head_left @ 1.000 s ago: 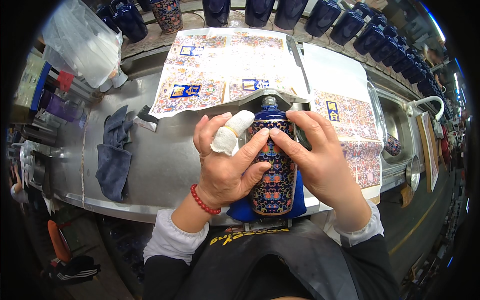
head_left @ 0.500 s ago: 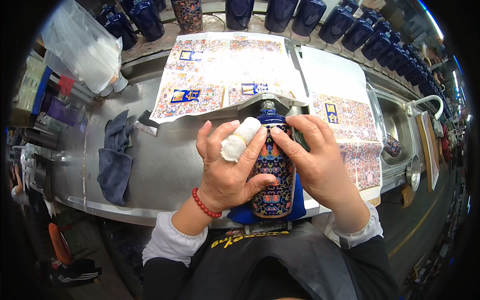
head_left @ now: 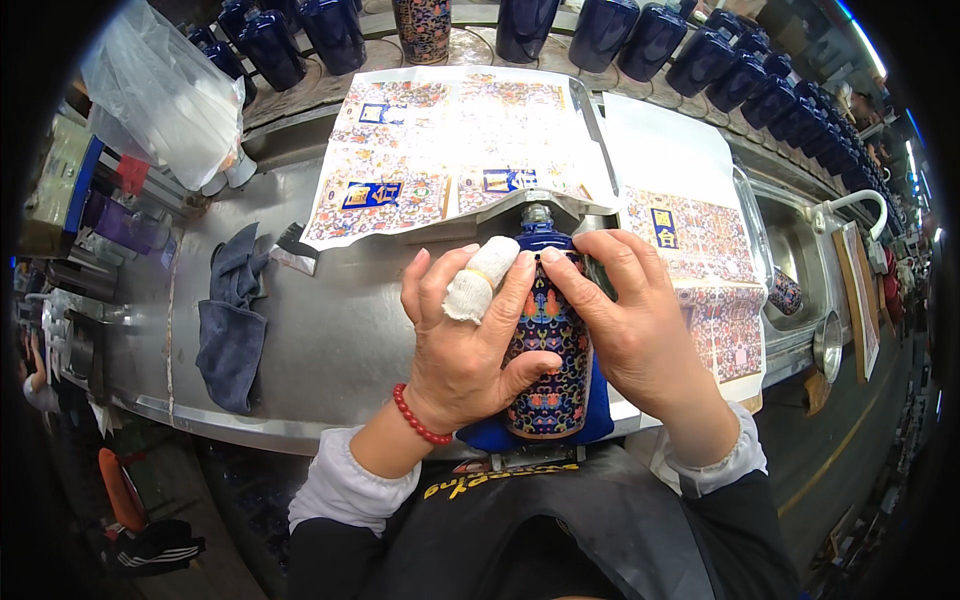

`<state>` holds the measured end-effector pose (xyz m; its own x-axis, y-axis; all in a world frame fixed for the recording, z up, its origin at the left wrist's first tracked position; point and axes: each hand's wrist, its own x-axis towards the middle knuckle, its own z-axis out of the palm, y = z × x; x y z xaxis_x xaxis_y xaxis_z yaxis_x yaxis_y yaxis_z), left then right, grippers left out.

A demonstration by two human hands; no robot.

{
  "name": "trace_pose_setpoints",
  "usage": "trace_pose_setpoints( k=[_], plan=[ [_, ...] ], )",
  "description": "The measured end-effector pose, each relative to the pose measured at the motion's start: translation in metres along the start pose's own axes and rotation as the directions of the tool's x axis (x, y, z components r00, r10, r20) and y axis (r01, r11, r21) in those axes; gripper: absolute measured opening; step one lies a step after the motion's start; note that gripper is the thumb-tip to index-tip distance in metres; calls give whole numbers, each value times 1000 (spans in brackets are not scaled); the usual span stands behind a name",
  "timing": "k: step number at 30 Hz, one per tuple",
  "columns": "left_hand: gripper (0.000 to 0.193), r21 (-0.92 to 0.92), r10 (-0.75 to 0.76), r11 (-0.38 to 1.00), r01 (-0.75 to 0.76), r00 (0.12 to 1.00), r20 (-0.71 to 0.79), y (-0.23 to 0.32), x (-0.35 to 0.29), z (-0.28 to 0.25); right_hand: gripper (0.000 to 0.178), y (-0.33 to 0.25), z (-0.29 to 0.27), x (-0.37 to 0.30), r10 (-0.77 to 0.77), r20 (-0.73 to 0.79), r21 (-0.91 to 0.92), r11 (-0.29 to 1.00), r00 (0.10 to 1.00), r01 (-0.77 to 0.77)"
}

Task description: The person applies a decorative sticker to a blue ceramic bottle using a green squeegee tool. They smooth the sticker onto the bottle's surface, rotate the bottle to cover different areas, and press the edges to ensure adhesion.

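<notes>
A dark blue bottle (head_left: 549,385) with a colourful floral pattern stands tilted in front of me, its clear neck pointing away. Its base rests on a blue cushion (head_left: 597,415). My left hand (head_left: 460,345) lies along the left side, with index fingertip at the patterned shoulder and thumb across the body. A white cloth wrap, held by a yellowish band, covers one of its fingers. From the right, my right hand (head_left: 630,310) holds the bottle's shoulder, fingers curved over the edge. Both index tips nearly meet at the pattern's upper edge. The bottle's right side is partly hidden.
Patterned decal sheets (head_left: 400,150) lie beyond the bottle and at the right. A grey cloth (head_left: 232,320) rests on the metal table at the left. Behind, plain blue bottles (head_left: 600,30) line a conveyor. A sink (head_left: 800,240) with a tap sits at the right.
The bottles on the conveyor at the back have shifted right. My left hand has slid slightly right along the bottle; my right hand has barely moved.
</notes>
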<state>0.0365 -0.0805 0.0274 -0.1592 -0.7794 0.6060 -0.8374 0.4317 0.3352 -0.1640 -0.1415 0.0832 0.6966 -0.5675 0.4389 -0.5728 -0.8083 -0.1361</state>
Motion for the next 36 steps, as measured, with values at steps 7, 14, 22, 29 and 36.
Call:
trace_pose_setpoints(
  k=[7,14,22,29,36],
  plan=[
    [81,-85,-48,995,49,999,9,2,-3,1,57,3,0,-2,3,-5,27,1000,1000,-3],
    [82,-54,-46,997,46,999,6,6,-1,1,54,-2,1,-1,19,-7,20,1000,1000,-19],
    [83,-28,-43,999,43,999,-5,8,-1,2,50,-8,2,0,40,-23,4,999,999,-40],
    [85,-120,-91,989,88,996,-18,7,-6,2,51,-9,-2,-3,41,-31,24,999,999,-40],
    [84,-53,-59,997,59,998,-9,8,-8,4,53,-11,-3,-5,43,1,13,999,999,-43]
  ],
)
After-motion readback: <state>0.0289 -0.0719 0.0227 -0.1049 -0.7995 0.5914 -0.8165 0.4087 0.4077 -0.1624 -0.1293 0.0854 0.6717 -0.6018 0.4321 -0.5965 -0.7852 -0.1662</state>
